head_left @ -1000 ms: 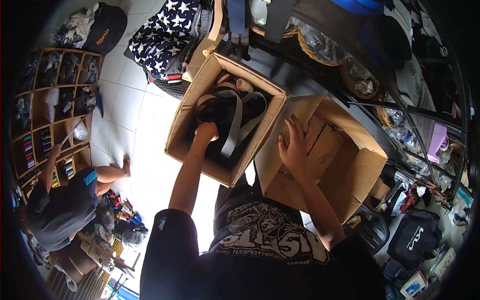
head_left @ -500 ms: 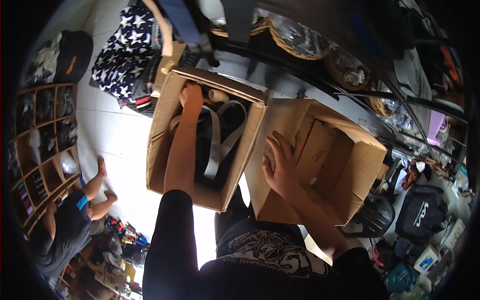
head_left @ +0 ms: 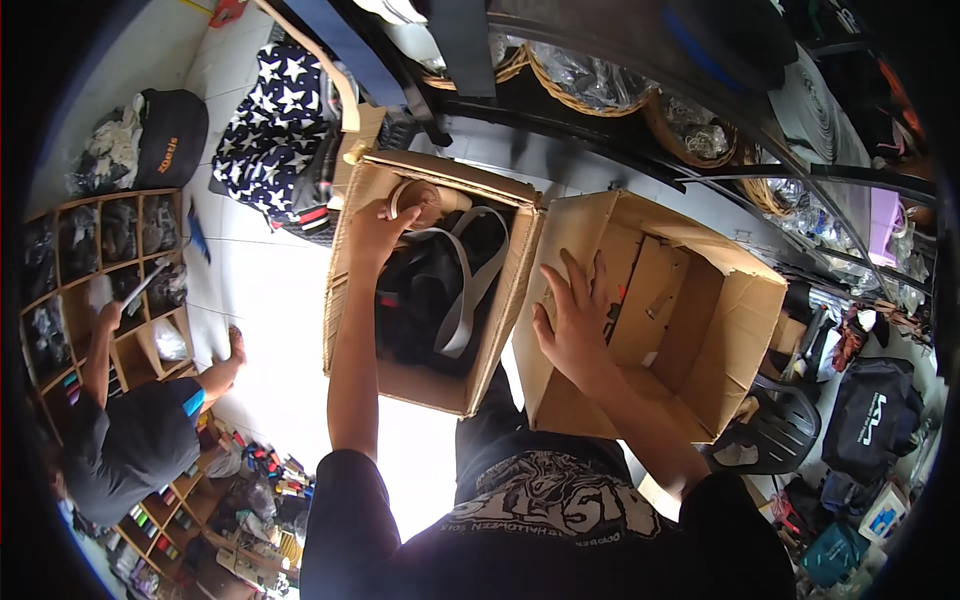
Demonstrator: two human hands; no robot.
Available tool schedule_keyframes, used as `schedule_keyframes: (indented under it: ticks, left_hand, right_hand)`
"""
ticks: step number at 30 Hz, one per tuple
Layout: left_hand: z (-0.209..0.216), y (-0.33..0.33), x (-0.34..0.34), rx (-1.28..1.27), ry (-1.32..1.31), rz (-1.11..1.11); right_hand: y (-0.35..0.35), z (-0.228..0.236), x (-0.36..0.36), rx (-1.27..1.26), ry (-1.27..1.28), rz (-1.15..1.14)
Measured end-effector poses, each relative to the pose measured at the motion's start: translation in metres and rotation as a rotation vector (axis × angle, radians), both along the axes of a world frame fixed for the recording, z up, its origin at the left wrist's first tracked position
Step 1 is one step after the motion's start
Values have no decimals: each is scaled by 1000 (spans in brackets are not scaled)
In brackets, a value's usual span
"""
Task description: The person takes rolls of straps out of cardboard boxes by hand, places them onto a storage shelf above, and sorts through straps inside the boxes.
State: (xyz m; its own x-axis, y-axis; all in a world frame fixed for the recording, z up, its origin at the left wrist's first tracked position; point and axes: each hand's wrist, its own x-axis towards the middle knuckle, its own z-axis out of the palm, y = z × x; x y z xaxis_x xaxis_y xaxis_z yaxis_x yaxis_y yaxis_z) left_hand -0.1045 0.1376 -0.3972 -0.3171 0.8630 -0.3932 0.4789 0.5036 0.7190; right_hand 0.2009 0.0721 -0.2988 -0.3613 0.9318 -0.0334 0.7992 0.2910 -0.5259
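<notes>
Near the far left corner of an open cardboard box (head_left: 502,325), my left hand (head_left: 373,235) is closed on a round brown roll (head_left: 420,206). The roll has a pale rim and looks like tape or ribbon; I cannot tell which. A pale, tube-like piece (head_left: 456,201) lies beside it. Black cloth-like items (head_left: 420,295) and a looped grey strap (head_left: 468,290) fill the box below. My right hand (head_left: 578,322), fingers spread, rests on the side of a second, tilted cardboard box (head_left: 745,335). A loose cardboard piece (head_left: 648,285) shows inside that one.
On the left, a person (head_left: 135,445) reaches into a wooden compartment shelf (head_left: 95,255). Star-patterned cloth (head_left: 275,130) lies on the far-left floor. Wicker baskets (head_left: 590,80) stand on the dark rack beyond the boxes. A black chair (head_left: 770,430) and black bag (head_left: 870,420) are at right.
My left hand has come up from inside the box, bringing the brown roll into sight. The grey strap and black items have shifted. The person at left now reaches out with a pale strip.
</notes>
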Motion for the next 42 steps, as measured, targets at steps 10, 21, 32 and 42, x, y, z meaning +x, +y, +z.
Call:
schedule_keyframes:
  ticks: [10,21,32,42]
  left_hand:
    - [186,-18,124,88,-1059,22]
    - [288,82,226,634,-670,-439]
    - [244,57,222,374,-621,-291]
    - [96,-30,119,289,-434,325]
  right_hand:
    - [45,97,-5,-55,547,-112]
    - [168,180,96,529,707,-366]
    - [295,168,80,518,291,-489]
    - [197,123,70,624,490,-476]
